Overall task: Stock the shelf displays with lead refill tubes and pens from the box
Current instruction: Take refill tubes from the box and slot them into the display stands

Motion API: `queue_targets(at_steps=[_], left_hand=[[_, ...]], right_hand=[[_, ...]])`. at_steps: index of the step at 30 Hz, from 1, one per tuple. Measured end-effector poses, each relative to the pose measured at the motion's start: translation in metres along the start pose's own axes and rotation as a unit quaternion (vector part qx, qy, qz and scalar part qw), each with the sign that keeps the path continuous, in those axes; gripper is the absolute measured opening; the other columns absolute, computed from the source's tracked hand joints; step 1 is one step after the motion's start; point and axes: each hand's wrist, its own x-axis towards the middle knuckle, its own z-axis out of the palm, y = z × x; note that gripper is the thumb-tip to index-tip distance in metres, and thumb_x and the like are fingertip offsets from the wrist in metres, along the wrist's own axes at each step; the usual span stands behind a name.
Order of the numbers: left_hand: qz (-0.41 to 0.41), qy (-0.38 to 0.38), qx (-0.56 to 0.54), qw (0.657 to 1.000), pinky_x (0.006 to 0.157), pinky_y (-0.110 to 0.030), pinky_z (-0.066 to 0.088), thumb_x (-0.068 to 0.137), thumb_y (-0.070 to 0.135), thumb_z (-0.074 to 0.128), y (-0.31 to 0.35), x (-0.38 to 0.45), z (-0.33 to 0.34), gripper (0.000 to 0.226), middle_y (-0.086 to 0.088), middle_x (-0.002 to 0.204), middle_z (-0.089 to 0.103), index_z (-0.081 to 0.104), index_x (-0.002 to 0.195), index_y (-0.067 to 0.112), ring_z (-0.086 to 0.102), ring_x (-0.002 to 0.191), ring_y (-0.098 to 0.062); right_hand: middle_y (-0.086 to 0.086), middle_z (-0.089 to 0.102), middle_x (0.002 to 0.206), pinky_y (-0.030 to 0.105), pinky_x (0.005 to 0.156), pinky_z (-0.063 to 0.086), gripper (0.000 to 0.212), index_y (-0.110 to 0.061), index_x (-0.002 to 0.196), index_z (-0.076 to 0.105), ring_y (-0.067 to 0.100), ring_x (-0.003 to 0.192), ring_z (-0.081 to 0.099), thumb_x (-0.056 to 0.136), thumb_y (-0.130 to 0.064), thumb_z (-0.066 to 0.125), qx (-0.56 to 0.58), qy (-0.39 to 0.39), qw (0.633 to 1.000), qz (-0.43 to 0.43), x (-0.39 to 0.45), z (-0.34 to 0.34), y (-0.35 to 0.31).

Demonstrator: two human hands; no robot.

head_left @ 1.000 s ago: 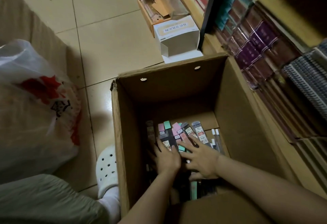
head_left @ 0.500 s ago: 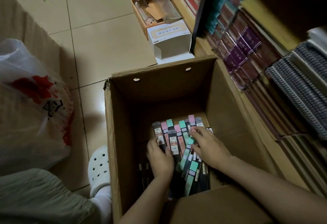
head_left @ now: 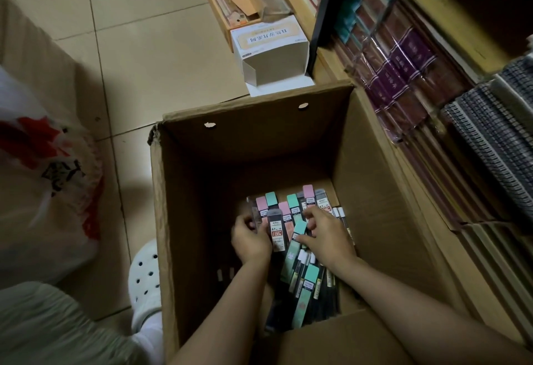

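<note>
Both hands are deep in the tall brown cardboard box (head_left: 184, 220), which stands on the tiled floor right against the low shelf of wrapped notebooks (head_left: 403, 82), prob. so stock can go straight across. The lead refill tubes (head_left: 291, 212), slim dark packs w/ pink, mint and grey caps, lie in a loose heap on the box bottom, so they need gathering before any lift.

Left hand (head_left: 251, 239): fingers curled round the left edge of a bunch, thumb pressed on a dark 0.7 pack w/ a red label (head_left: 277, 230). It looks like the collecting hand, squaring packs into 1 stack. Right hand (head_left: 326, 236): fingers bent over the pile, tips on or round a mint-capped pack (head_left: 298, 227). Whether it truly pinches that pack or only pushes it leftwards, can't tell. Judged step: still gathering, nothing shelved yet.

Hard to see:
- Box interior is dim; the near bottom is cut off by the front flap (head_left: 346, 338), so how many packs remain is unclear.
- Pens: some thin white-tipped items (head_left: 298, 266) lie among the packs, could be pens or more tubes.
- Most label text is too small to read.
- The display the tubes belong on isn't identifiable.

An open white carton (head_left: 271, 56) sits beyond the box, contents not visible. A white plastic bag w/ red print (head_left: 43, 180) lies left.
</note>
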Motion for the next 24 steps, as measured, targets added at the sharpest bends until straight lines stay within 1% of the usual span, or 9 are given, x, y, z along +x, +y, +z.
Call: queue_targets(at_steps=[6,9,11,13,16,18,20,22,24], left_hand=[[-0.042,0.041,-0.081,0.995,0.052,-0.023,0.040,0.098,0.012,0.051,0.005,-0.005,-0.009,0.016,0.010,0.078,0.051,0.053,0.112,0.019,0.054,0.071,-0.011],[-0.050,0.012,-0.092,0.994,0.060,-0.027,0.047,0.098,0.012,0.050,-0.004,-0.014,-0.020,0.015,0.011,0.082,0.054,0.052,0.109,0.023,0.054,0.072,-0.007],[-0.079,-0.014,-0.103,0.991,0.075,-0.035,0.052,0.098,0.012,0.050,-0.012,-0.019,-0.025,0.017,0.006,0.087,0.060,0.054,0.111,0.022,0.060,0.080,-0.014],[-0.097,-0.035,-0.108,0.989,0.091,-0.045,0.052,0.099,0.012,0.048,-0.016,-0.022,-0.027,0.022,-0.002,0.098,0.065,0.055,0.117,0.021,0.063,0.094,-0.022],[-0.092,-0.048,-0.114,0.988,0.095,-0.049,0.051,0.099,0.011,0.047,-0.014,-0.023,-0.025,0.025,-0.003,0.103,0.065,0.054,0.122,0.020,0.064,0.100,-0.026],[-0.075,-0.054,-0.119,0.989,0.091,-0.048,0.053,0.100,0.011,0.045,-0.011,-0.023,-0.024,0.023,-0.003,0.101,0.065,0.054,0.119,0.021,0.064,0.097,-0.024],[-0.049,-0.054,-0.126,0.989,0.086,-0.045,0.055,0.101,0.011,0.044,-0.009,-0.027,-0.025,0.020,-0.001,0.097,0.064,0.055,0.115,0.021,0.064,0.093,-0.022],[-0.029,-0.055,-0.122,0.991,0.079,-0.039,0.055,0.102,0.013,0.042,-0.008,-0.032,-0.025,0.022,0.001,0.095,0.062,0.054,0.118,0.020,0.063,0.090,-0.019],[-0.006,-0.072,-0.114,0.991,0.074,-0.031,0.051,0.103,0.014,0.040,-0.006,-0.038,-0.024,0.022,0.003,0.095,0.060,0.052,0.120,0.019,0.061,0.088,-0.014]], right_hand=[[-0.004,0.047,0.123,0.032,0.092,0.049,0.061,-0.027,0.136,0.049,0.015,0.111,0.050,0.082,-0.038,0.075,-0.042,0.027,0.997,-0.062,0.008,0.008,-0.004],[-0.002,0.036,0.129,0.033,0.102,0.038,0.084,-0.035,0.146,0.035,0.017,0.120,0.039,0.074,-0.054,0.075,-0.152,0.000,0.982,-0.112,0.013,0.017,-0.016],[0.002,0.030,0.137,0.037,0.105,0.033,0.097,-0.037,0.148,0.028,0.022,0.127,0.033,0.068,-0.060,0.077,-0.206,-0.012,0.973,-0.108,0.014,0.025,-0.022],[0.004,0.029,0.139,0.038,0.104,0.032,0.098,-0.039,0.146,0.030,0.023,0.128,0.031,0.064,-0.061,0.079,-0.221,-0.001,0.970,-0.103,0.014,0.030,-0.026],[0.003,0.032,0.137,0.037,0.103,0.030,0.090,-0.032,0.137,0.039,0.023,0.125,0.033,0.062,-0.054,0.084,-0.224,0.018,0.968,-0.111,0.012,0.032,-0.027],[0.000,0.039,0.134,0.036,0.104,0.030,0.086,-0.031,0.134,0.037,0.021,0.124,0.037,0.064,-0.045,0.085,-0.188,0.011,0.977,-0.100,0.010,0.031,-0.027],[-0.003,0.054,0.123,0.037,0.104,0.039,0.073,-0.037,0.129,0.033,0.018,0.115,0.051,0.074,-0.032,0.082,-0.089,-0.024,0.992,-0.084,0.005,0.028,-0.026],[-0.007,0.062,0.103,0.035,0.084,0.055,0.057,-0.043,0.121,0.033,0.011,0.092,0.063,0.086,-0.019,0.071,0.015,-0.059,0.995,-0.078,-0.002,0.022,-0.023],[-0.009,0.061,0.089,0.021,0.065,0.054,0.048,-0.049,0.111,0.039,0.004,0.076,0.063,0.091,-0.013,0.064,0.082,-0.043,0.993,-0.071,-0.006,0.013,-0.019]])
